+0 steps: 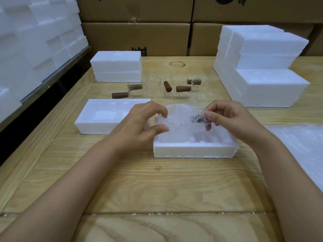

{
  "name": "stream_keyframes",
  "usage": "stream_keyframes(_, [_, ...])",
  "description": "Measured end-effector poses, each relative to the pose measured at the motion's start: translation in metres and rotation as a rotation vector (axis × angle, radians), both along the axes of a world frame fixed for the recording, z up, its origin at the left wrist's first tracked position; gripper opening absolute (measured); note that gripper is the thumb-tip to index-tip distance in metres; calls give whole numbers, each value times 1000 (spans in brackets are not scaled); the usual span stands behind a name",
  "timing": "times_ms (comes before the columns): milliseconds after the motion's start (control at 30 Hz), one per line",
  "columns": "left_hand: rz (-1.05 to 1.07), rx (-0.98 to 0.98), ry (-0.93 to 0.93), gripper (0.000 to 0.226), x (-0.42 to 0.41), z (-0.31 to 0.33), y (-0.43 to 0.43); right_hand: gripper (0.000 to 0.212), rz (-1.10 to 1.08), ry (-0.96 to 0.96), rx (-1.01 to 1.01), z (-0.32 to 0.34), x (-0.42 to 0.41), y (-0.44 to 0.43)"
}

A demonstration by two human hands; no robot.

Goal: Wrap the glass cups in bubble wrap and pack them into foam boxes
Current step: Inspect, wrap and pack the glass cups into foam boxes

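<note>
**Grip state.** The right grip [232, 119] pinches the wrap [176, 110] between thumb and forefinger, over the brown handle [200, 118] of the cup [181, 119]. The left grip [145, 123] curls its fingers and thumb round the opposite end of the bundle. Both are grasping it. The cup hangs between them, above the rear of the open box [194, 149], and is not yet seated.

**Possible faults.**
- No tape is visible on the wrap. If either grip lets go before the bundle is seated, the film may spring open and bare the glass.
- The right grip appears to hold mainly film. If the film slides off the handle, the cup could drop onto the box wall.
- The handle sticks out. If it is lowered crosswise, the bundle may jam or sit proud, and the box would not close.
- The bare cups [153, 82] stand just behind the box. A wide sweep of either arm could knock them.

**Containers.**
- Open box: the interior is white and hazy, so its contents cannot be told.
- Lid [97, 123], judged as such, sits just to the left with a shallow recess facing up.
- The closed box [116, 67] at the far left and the stack [262, 75] at the right have hidden contents.
- The bare cups rest on the worktop [157, 180], in no container.
- The spare wrap [300, 145] lies at the right edge.
</note>
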State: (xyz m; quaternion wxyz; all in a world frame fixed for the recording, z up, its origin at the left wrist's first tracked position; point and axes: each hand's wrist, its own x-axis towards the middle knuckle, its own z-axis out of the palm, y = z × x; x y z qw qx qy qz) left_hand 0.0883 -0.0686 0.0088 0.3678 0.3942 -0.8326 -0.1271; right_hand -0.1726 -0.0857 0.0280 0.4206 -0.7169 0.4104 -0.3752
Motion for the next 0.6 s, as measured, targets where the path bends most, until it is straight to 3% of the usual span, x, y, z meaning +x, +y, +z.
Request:
stream_keyframes(200, [54, -39, -104, 26, 0, -1, 0, 10, -38, 142, -8, -2, -1, 0])
stream_keyframes(600, [108, -172, -51, 29, -1, -6, -5, 14, -91, 352, -109, -10, -1, -4])
